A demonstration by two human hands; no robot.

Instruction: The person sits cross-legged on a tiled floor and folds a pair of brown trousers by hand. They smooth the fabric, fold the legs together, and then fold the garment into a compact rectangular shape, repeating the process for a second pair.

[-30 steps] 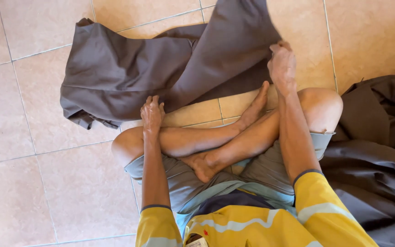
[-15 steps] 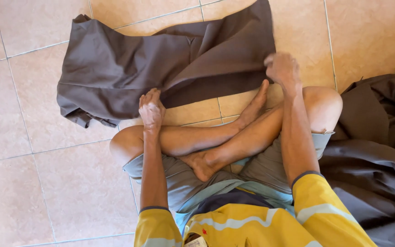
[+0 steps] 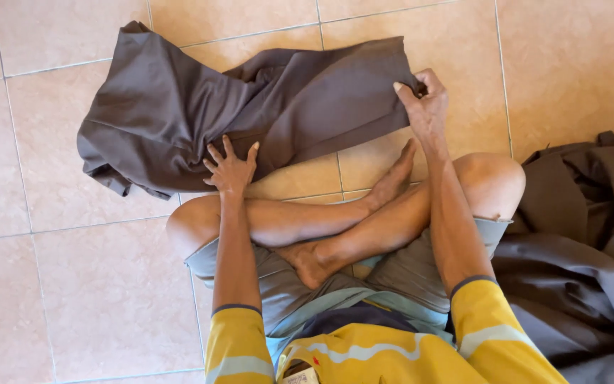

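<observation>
Pinching grey cloth [image 3: 250, 114], garment pile [image 3: 584, 235] beside

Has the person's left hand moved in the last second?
Yes. The left hand slid forward off the knee onto the grey cloth.

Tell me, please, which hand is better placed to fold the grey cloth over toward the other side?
Probably the right hand: it already pinches the right edge of the grey cloth and could carry it across. The left hand lies flat, fingers spread, on the cloth's near edge, so it better suits pinning it to the tiled floor.
</observation>
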